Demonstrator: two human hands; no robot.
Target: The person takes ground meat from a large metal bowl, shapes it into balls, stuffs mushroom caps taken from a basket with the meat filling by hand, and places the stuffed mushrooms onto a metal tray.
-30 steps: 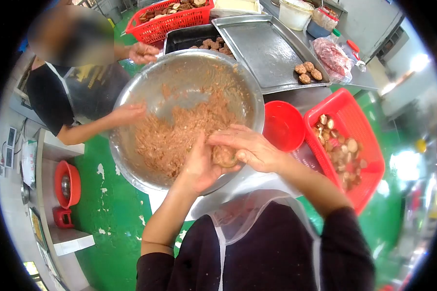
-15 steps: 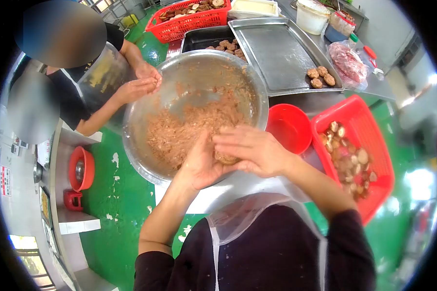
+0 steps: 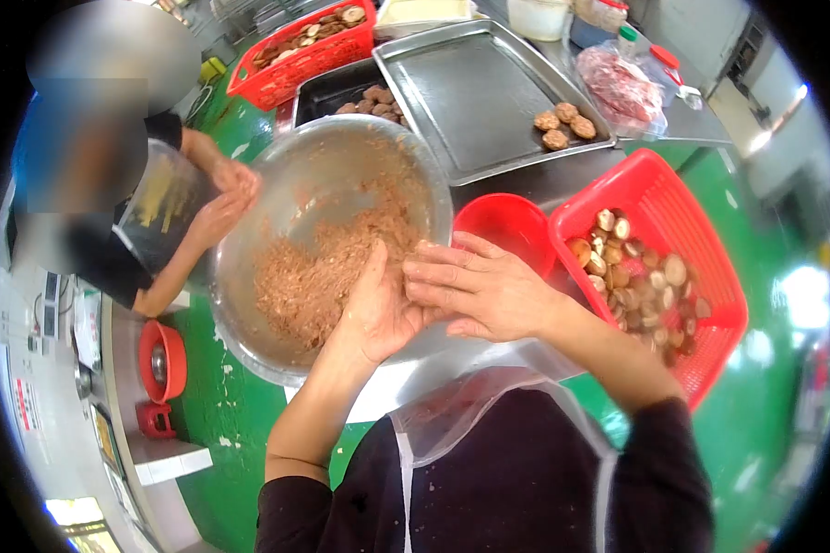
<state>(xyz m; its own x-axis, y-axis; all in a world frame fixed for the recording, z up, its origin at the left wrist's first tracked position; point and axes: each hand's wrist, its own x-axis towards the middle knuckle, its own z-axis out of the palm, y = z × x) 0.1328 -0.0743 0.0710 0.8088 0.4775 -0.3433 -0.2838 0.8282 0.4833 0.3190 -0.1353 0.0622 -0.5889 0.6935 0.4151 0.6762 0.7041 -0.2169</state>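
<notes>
My left hand is cupped over the near right side of a large metal bowl. Pinkish-brown minced meat lies in the bowl. My right hand is laid across the left palm, fingers stretched and pressed against it. Between my palms is a round brown piece, apparently a meat-stuffed mushroom; my fingers now hide nearly all of it. Similar lumps sit at the right corner of a metal tray. Sliced-stem mushrooms lie in a red basket by my right forearm.
A red basin stands between bowl and basket. Across the bowl's left side, a co-worker's hands are held together. Behind are a dark tray of lumps, another red mushroom basket and bagged meat.
My view has shifted, so the bowl and trays appear further left. My right hand has closed over the round piece, which showed between my palms before. The co-worker's hands remain together.
</notes>
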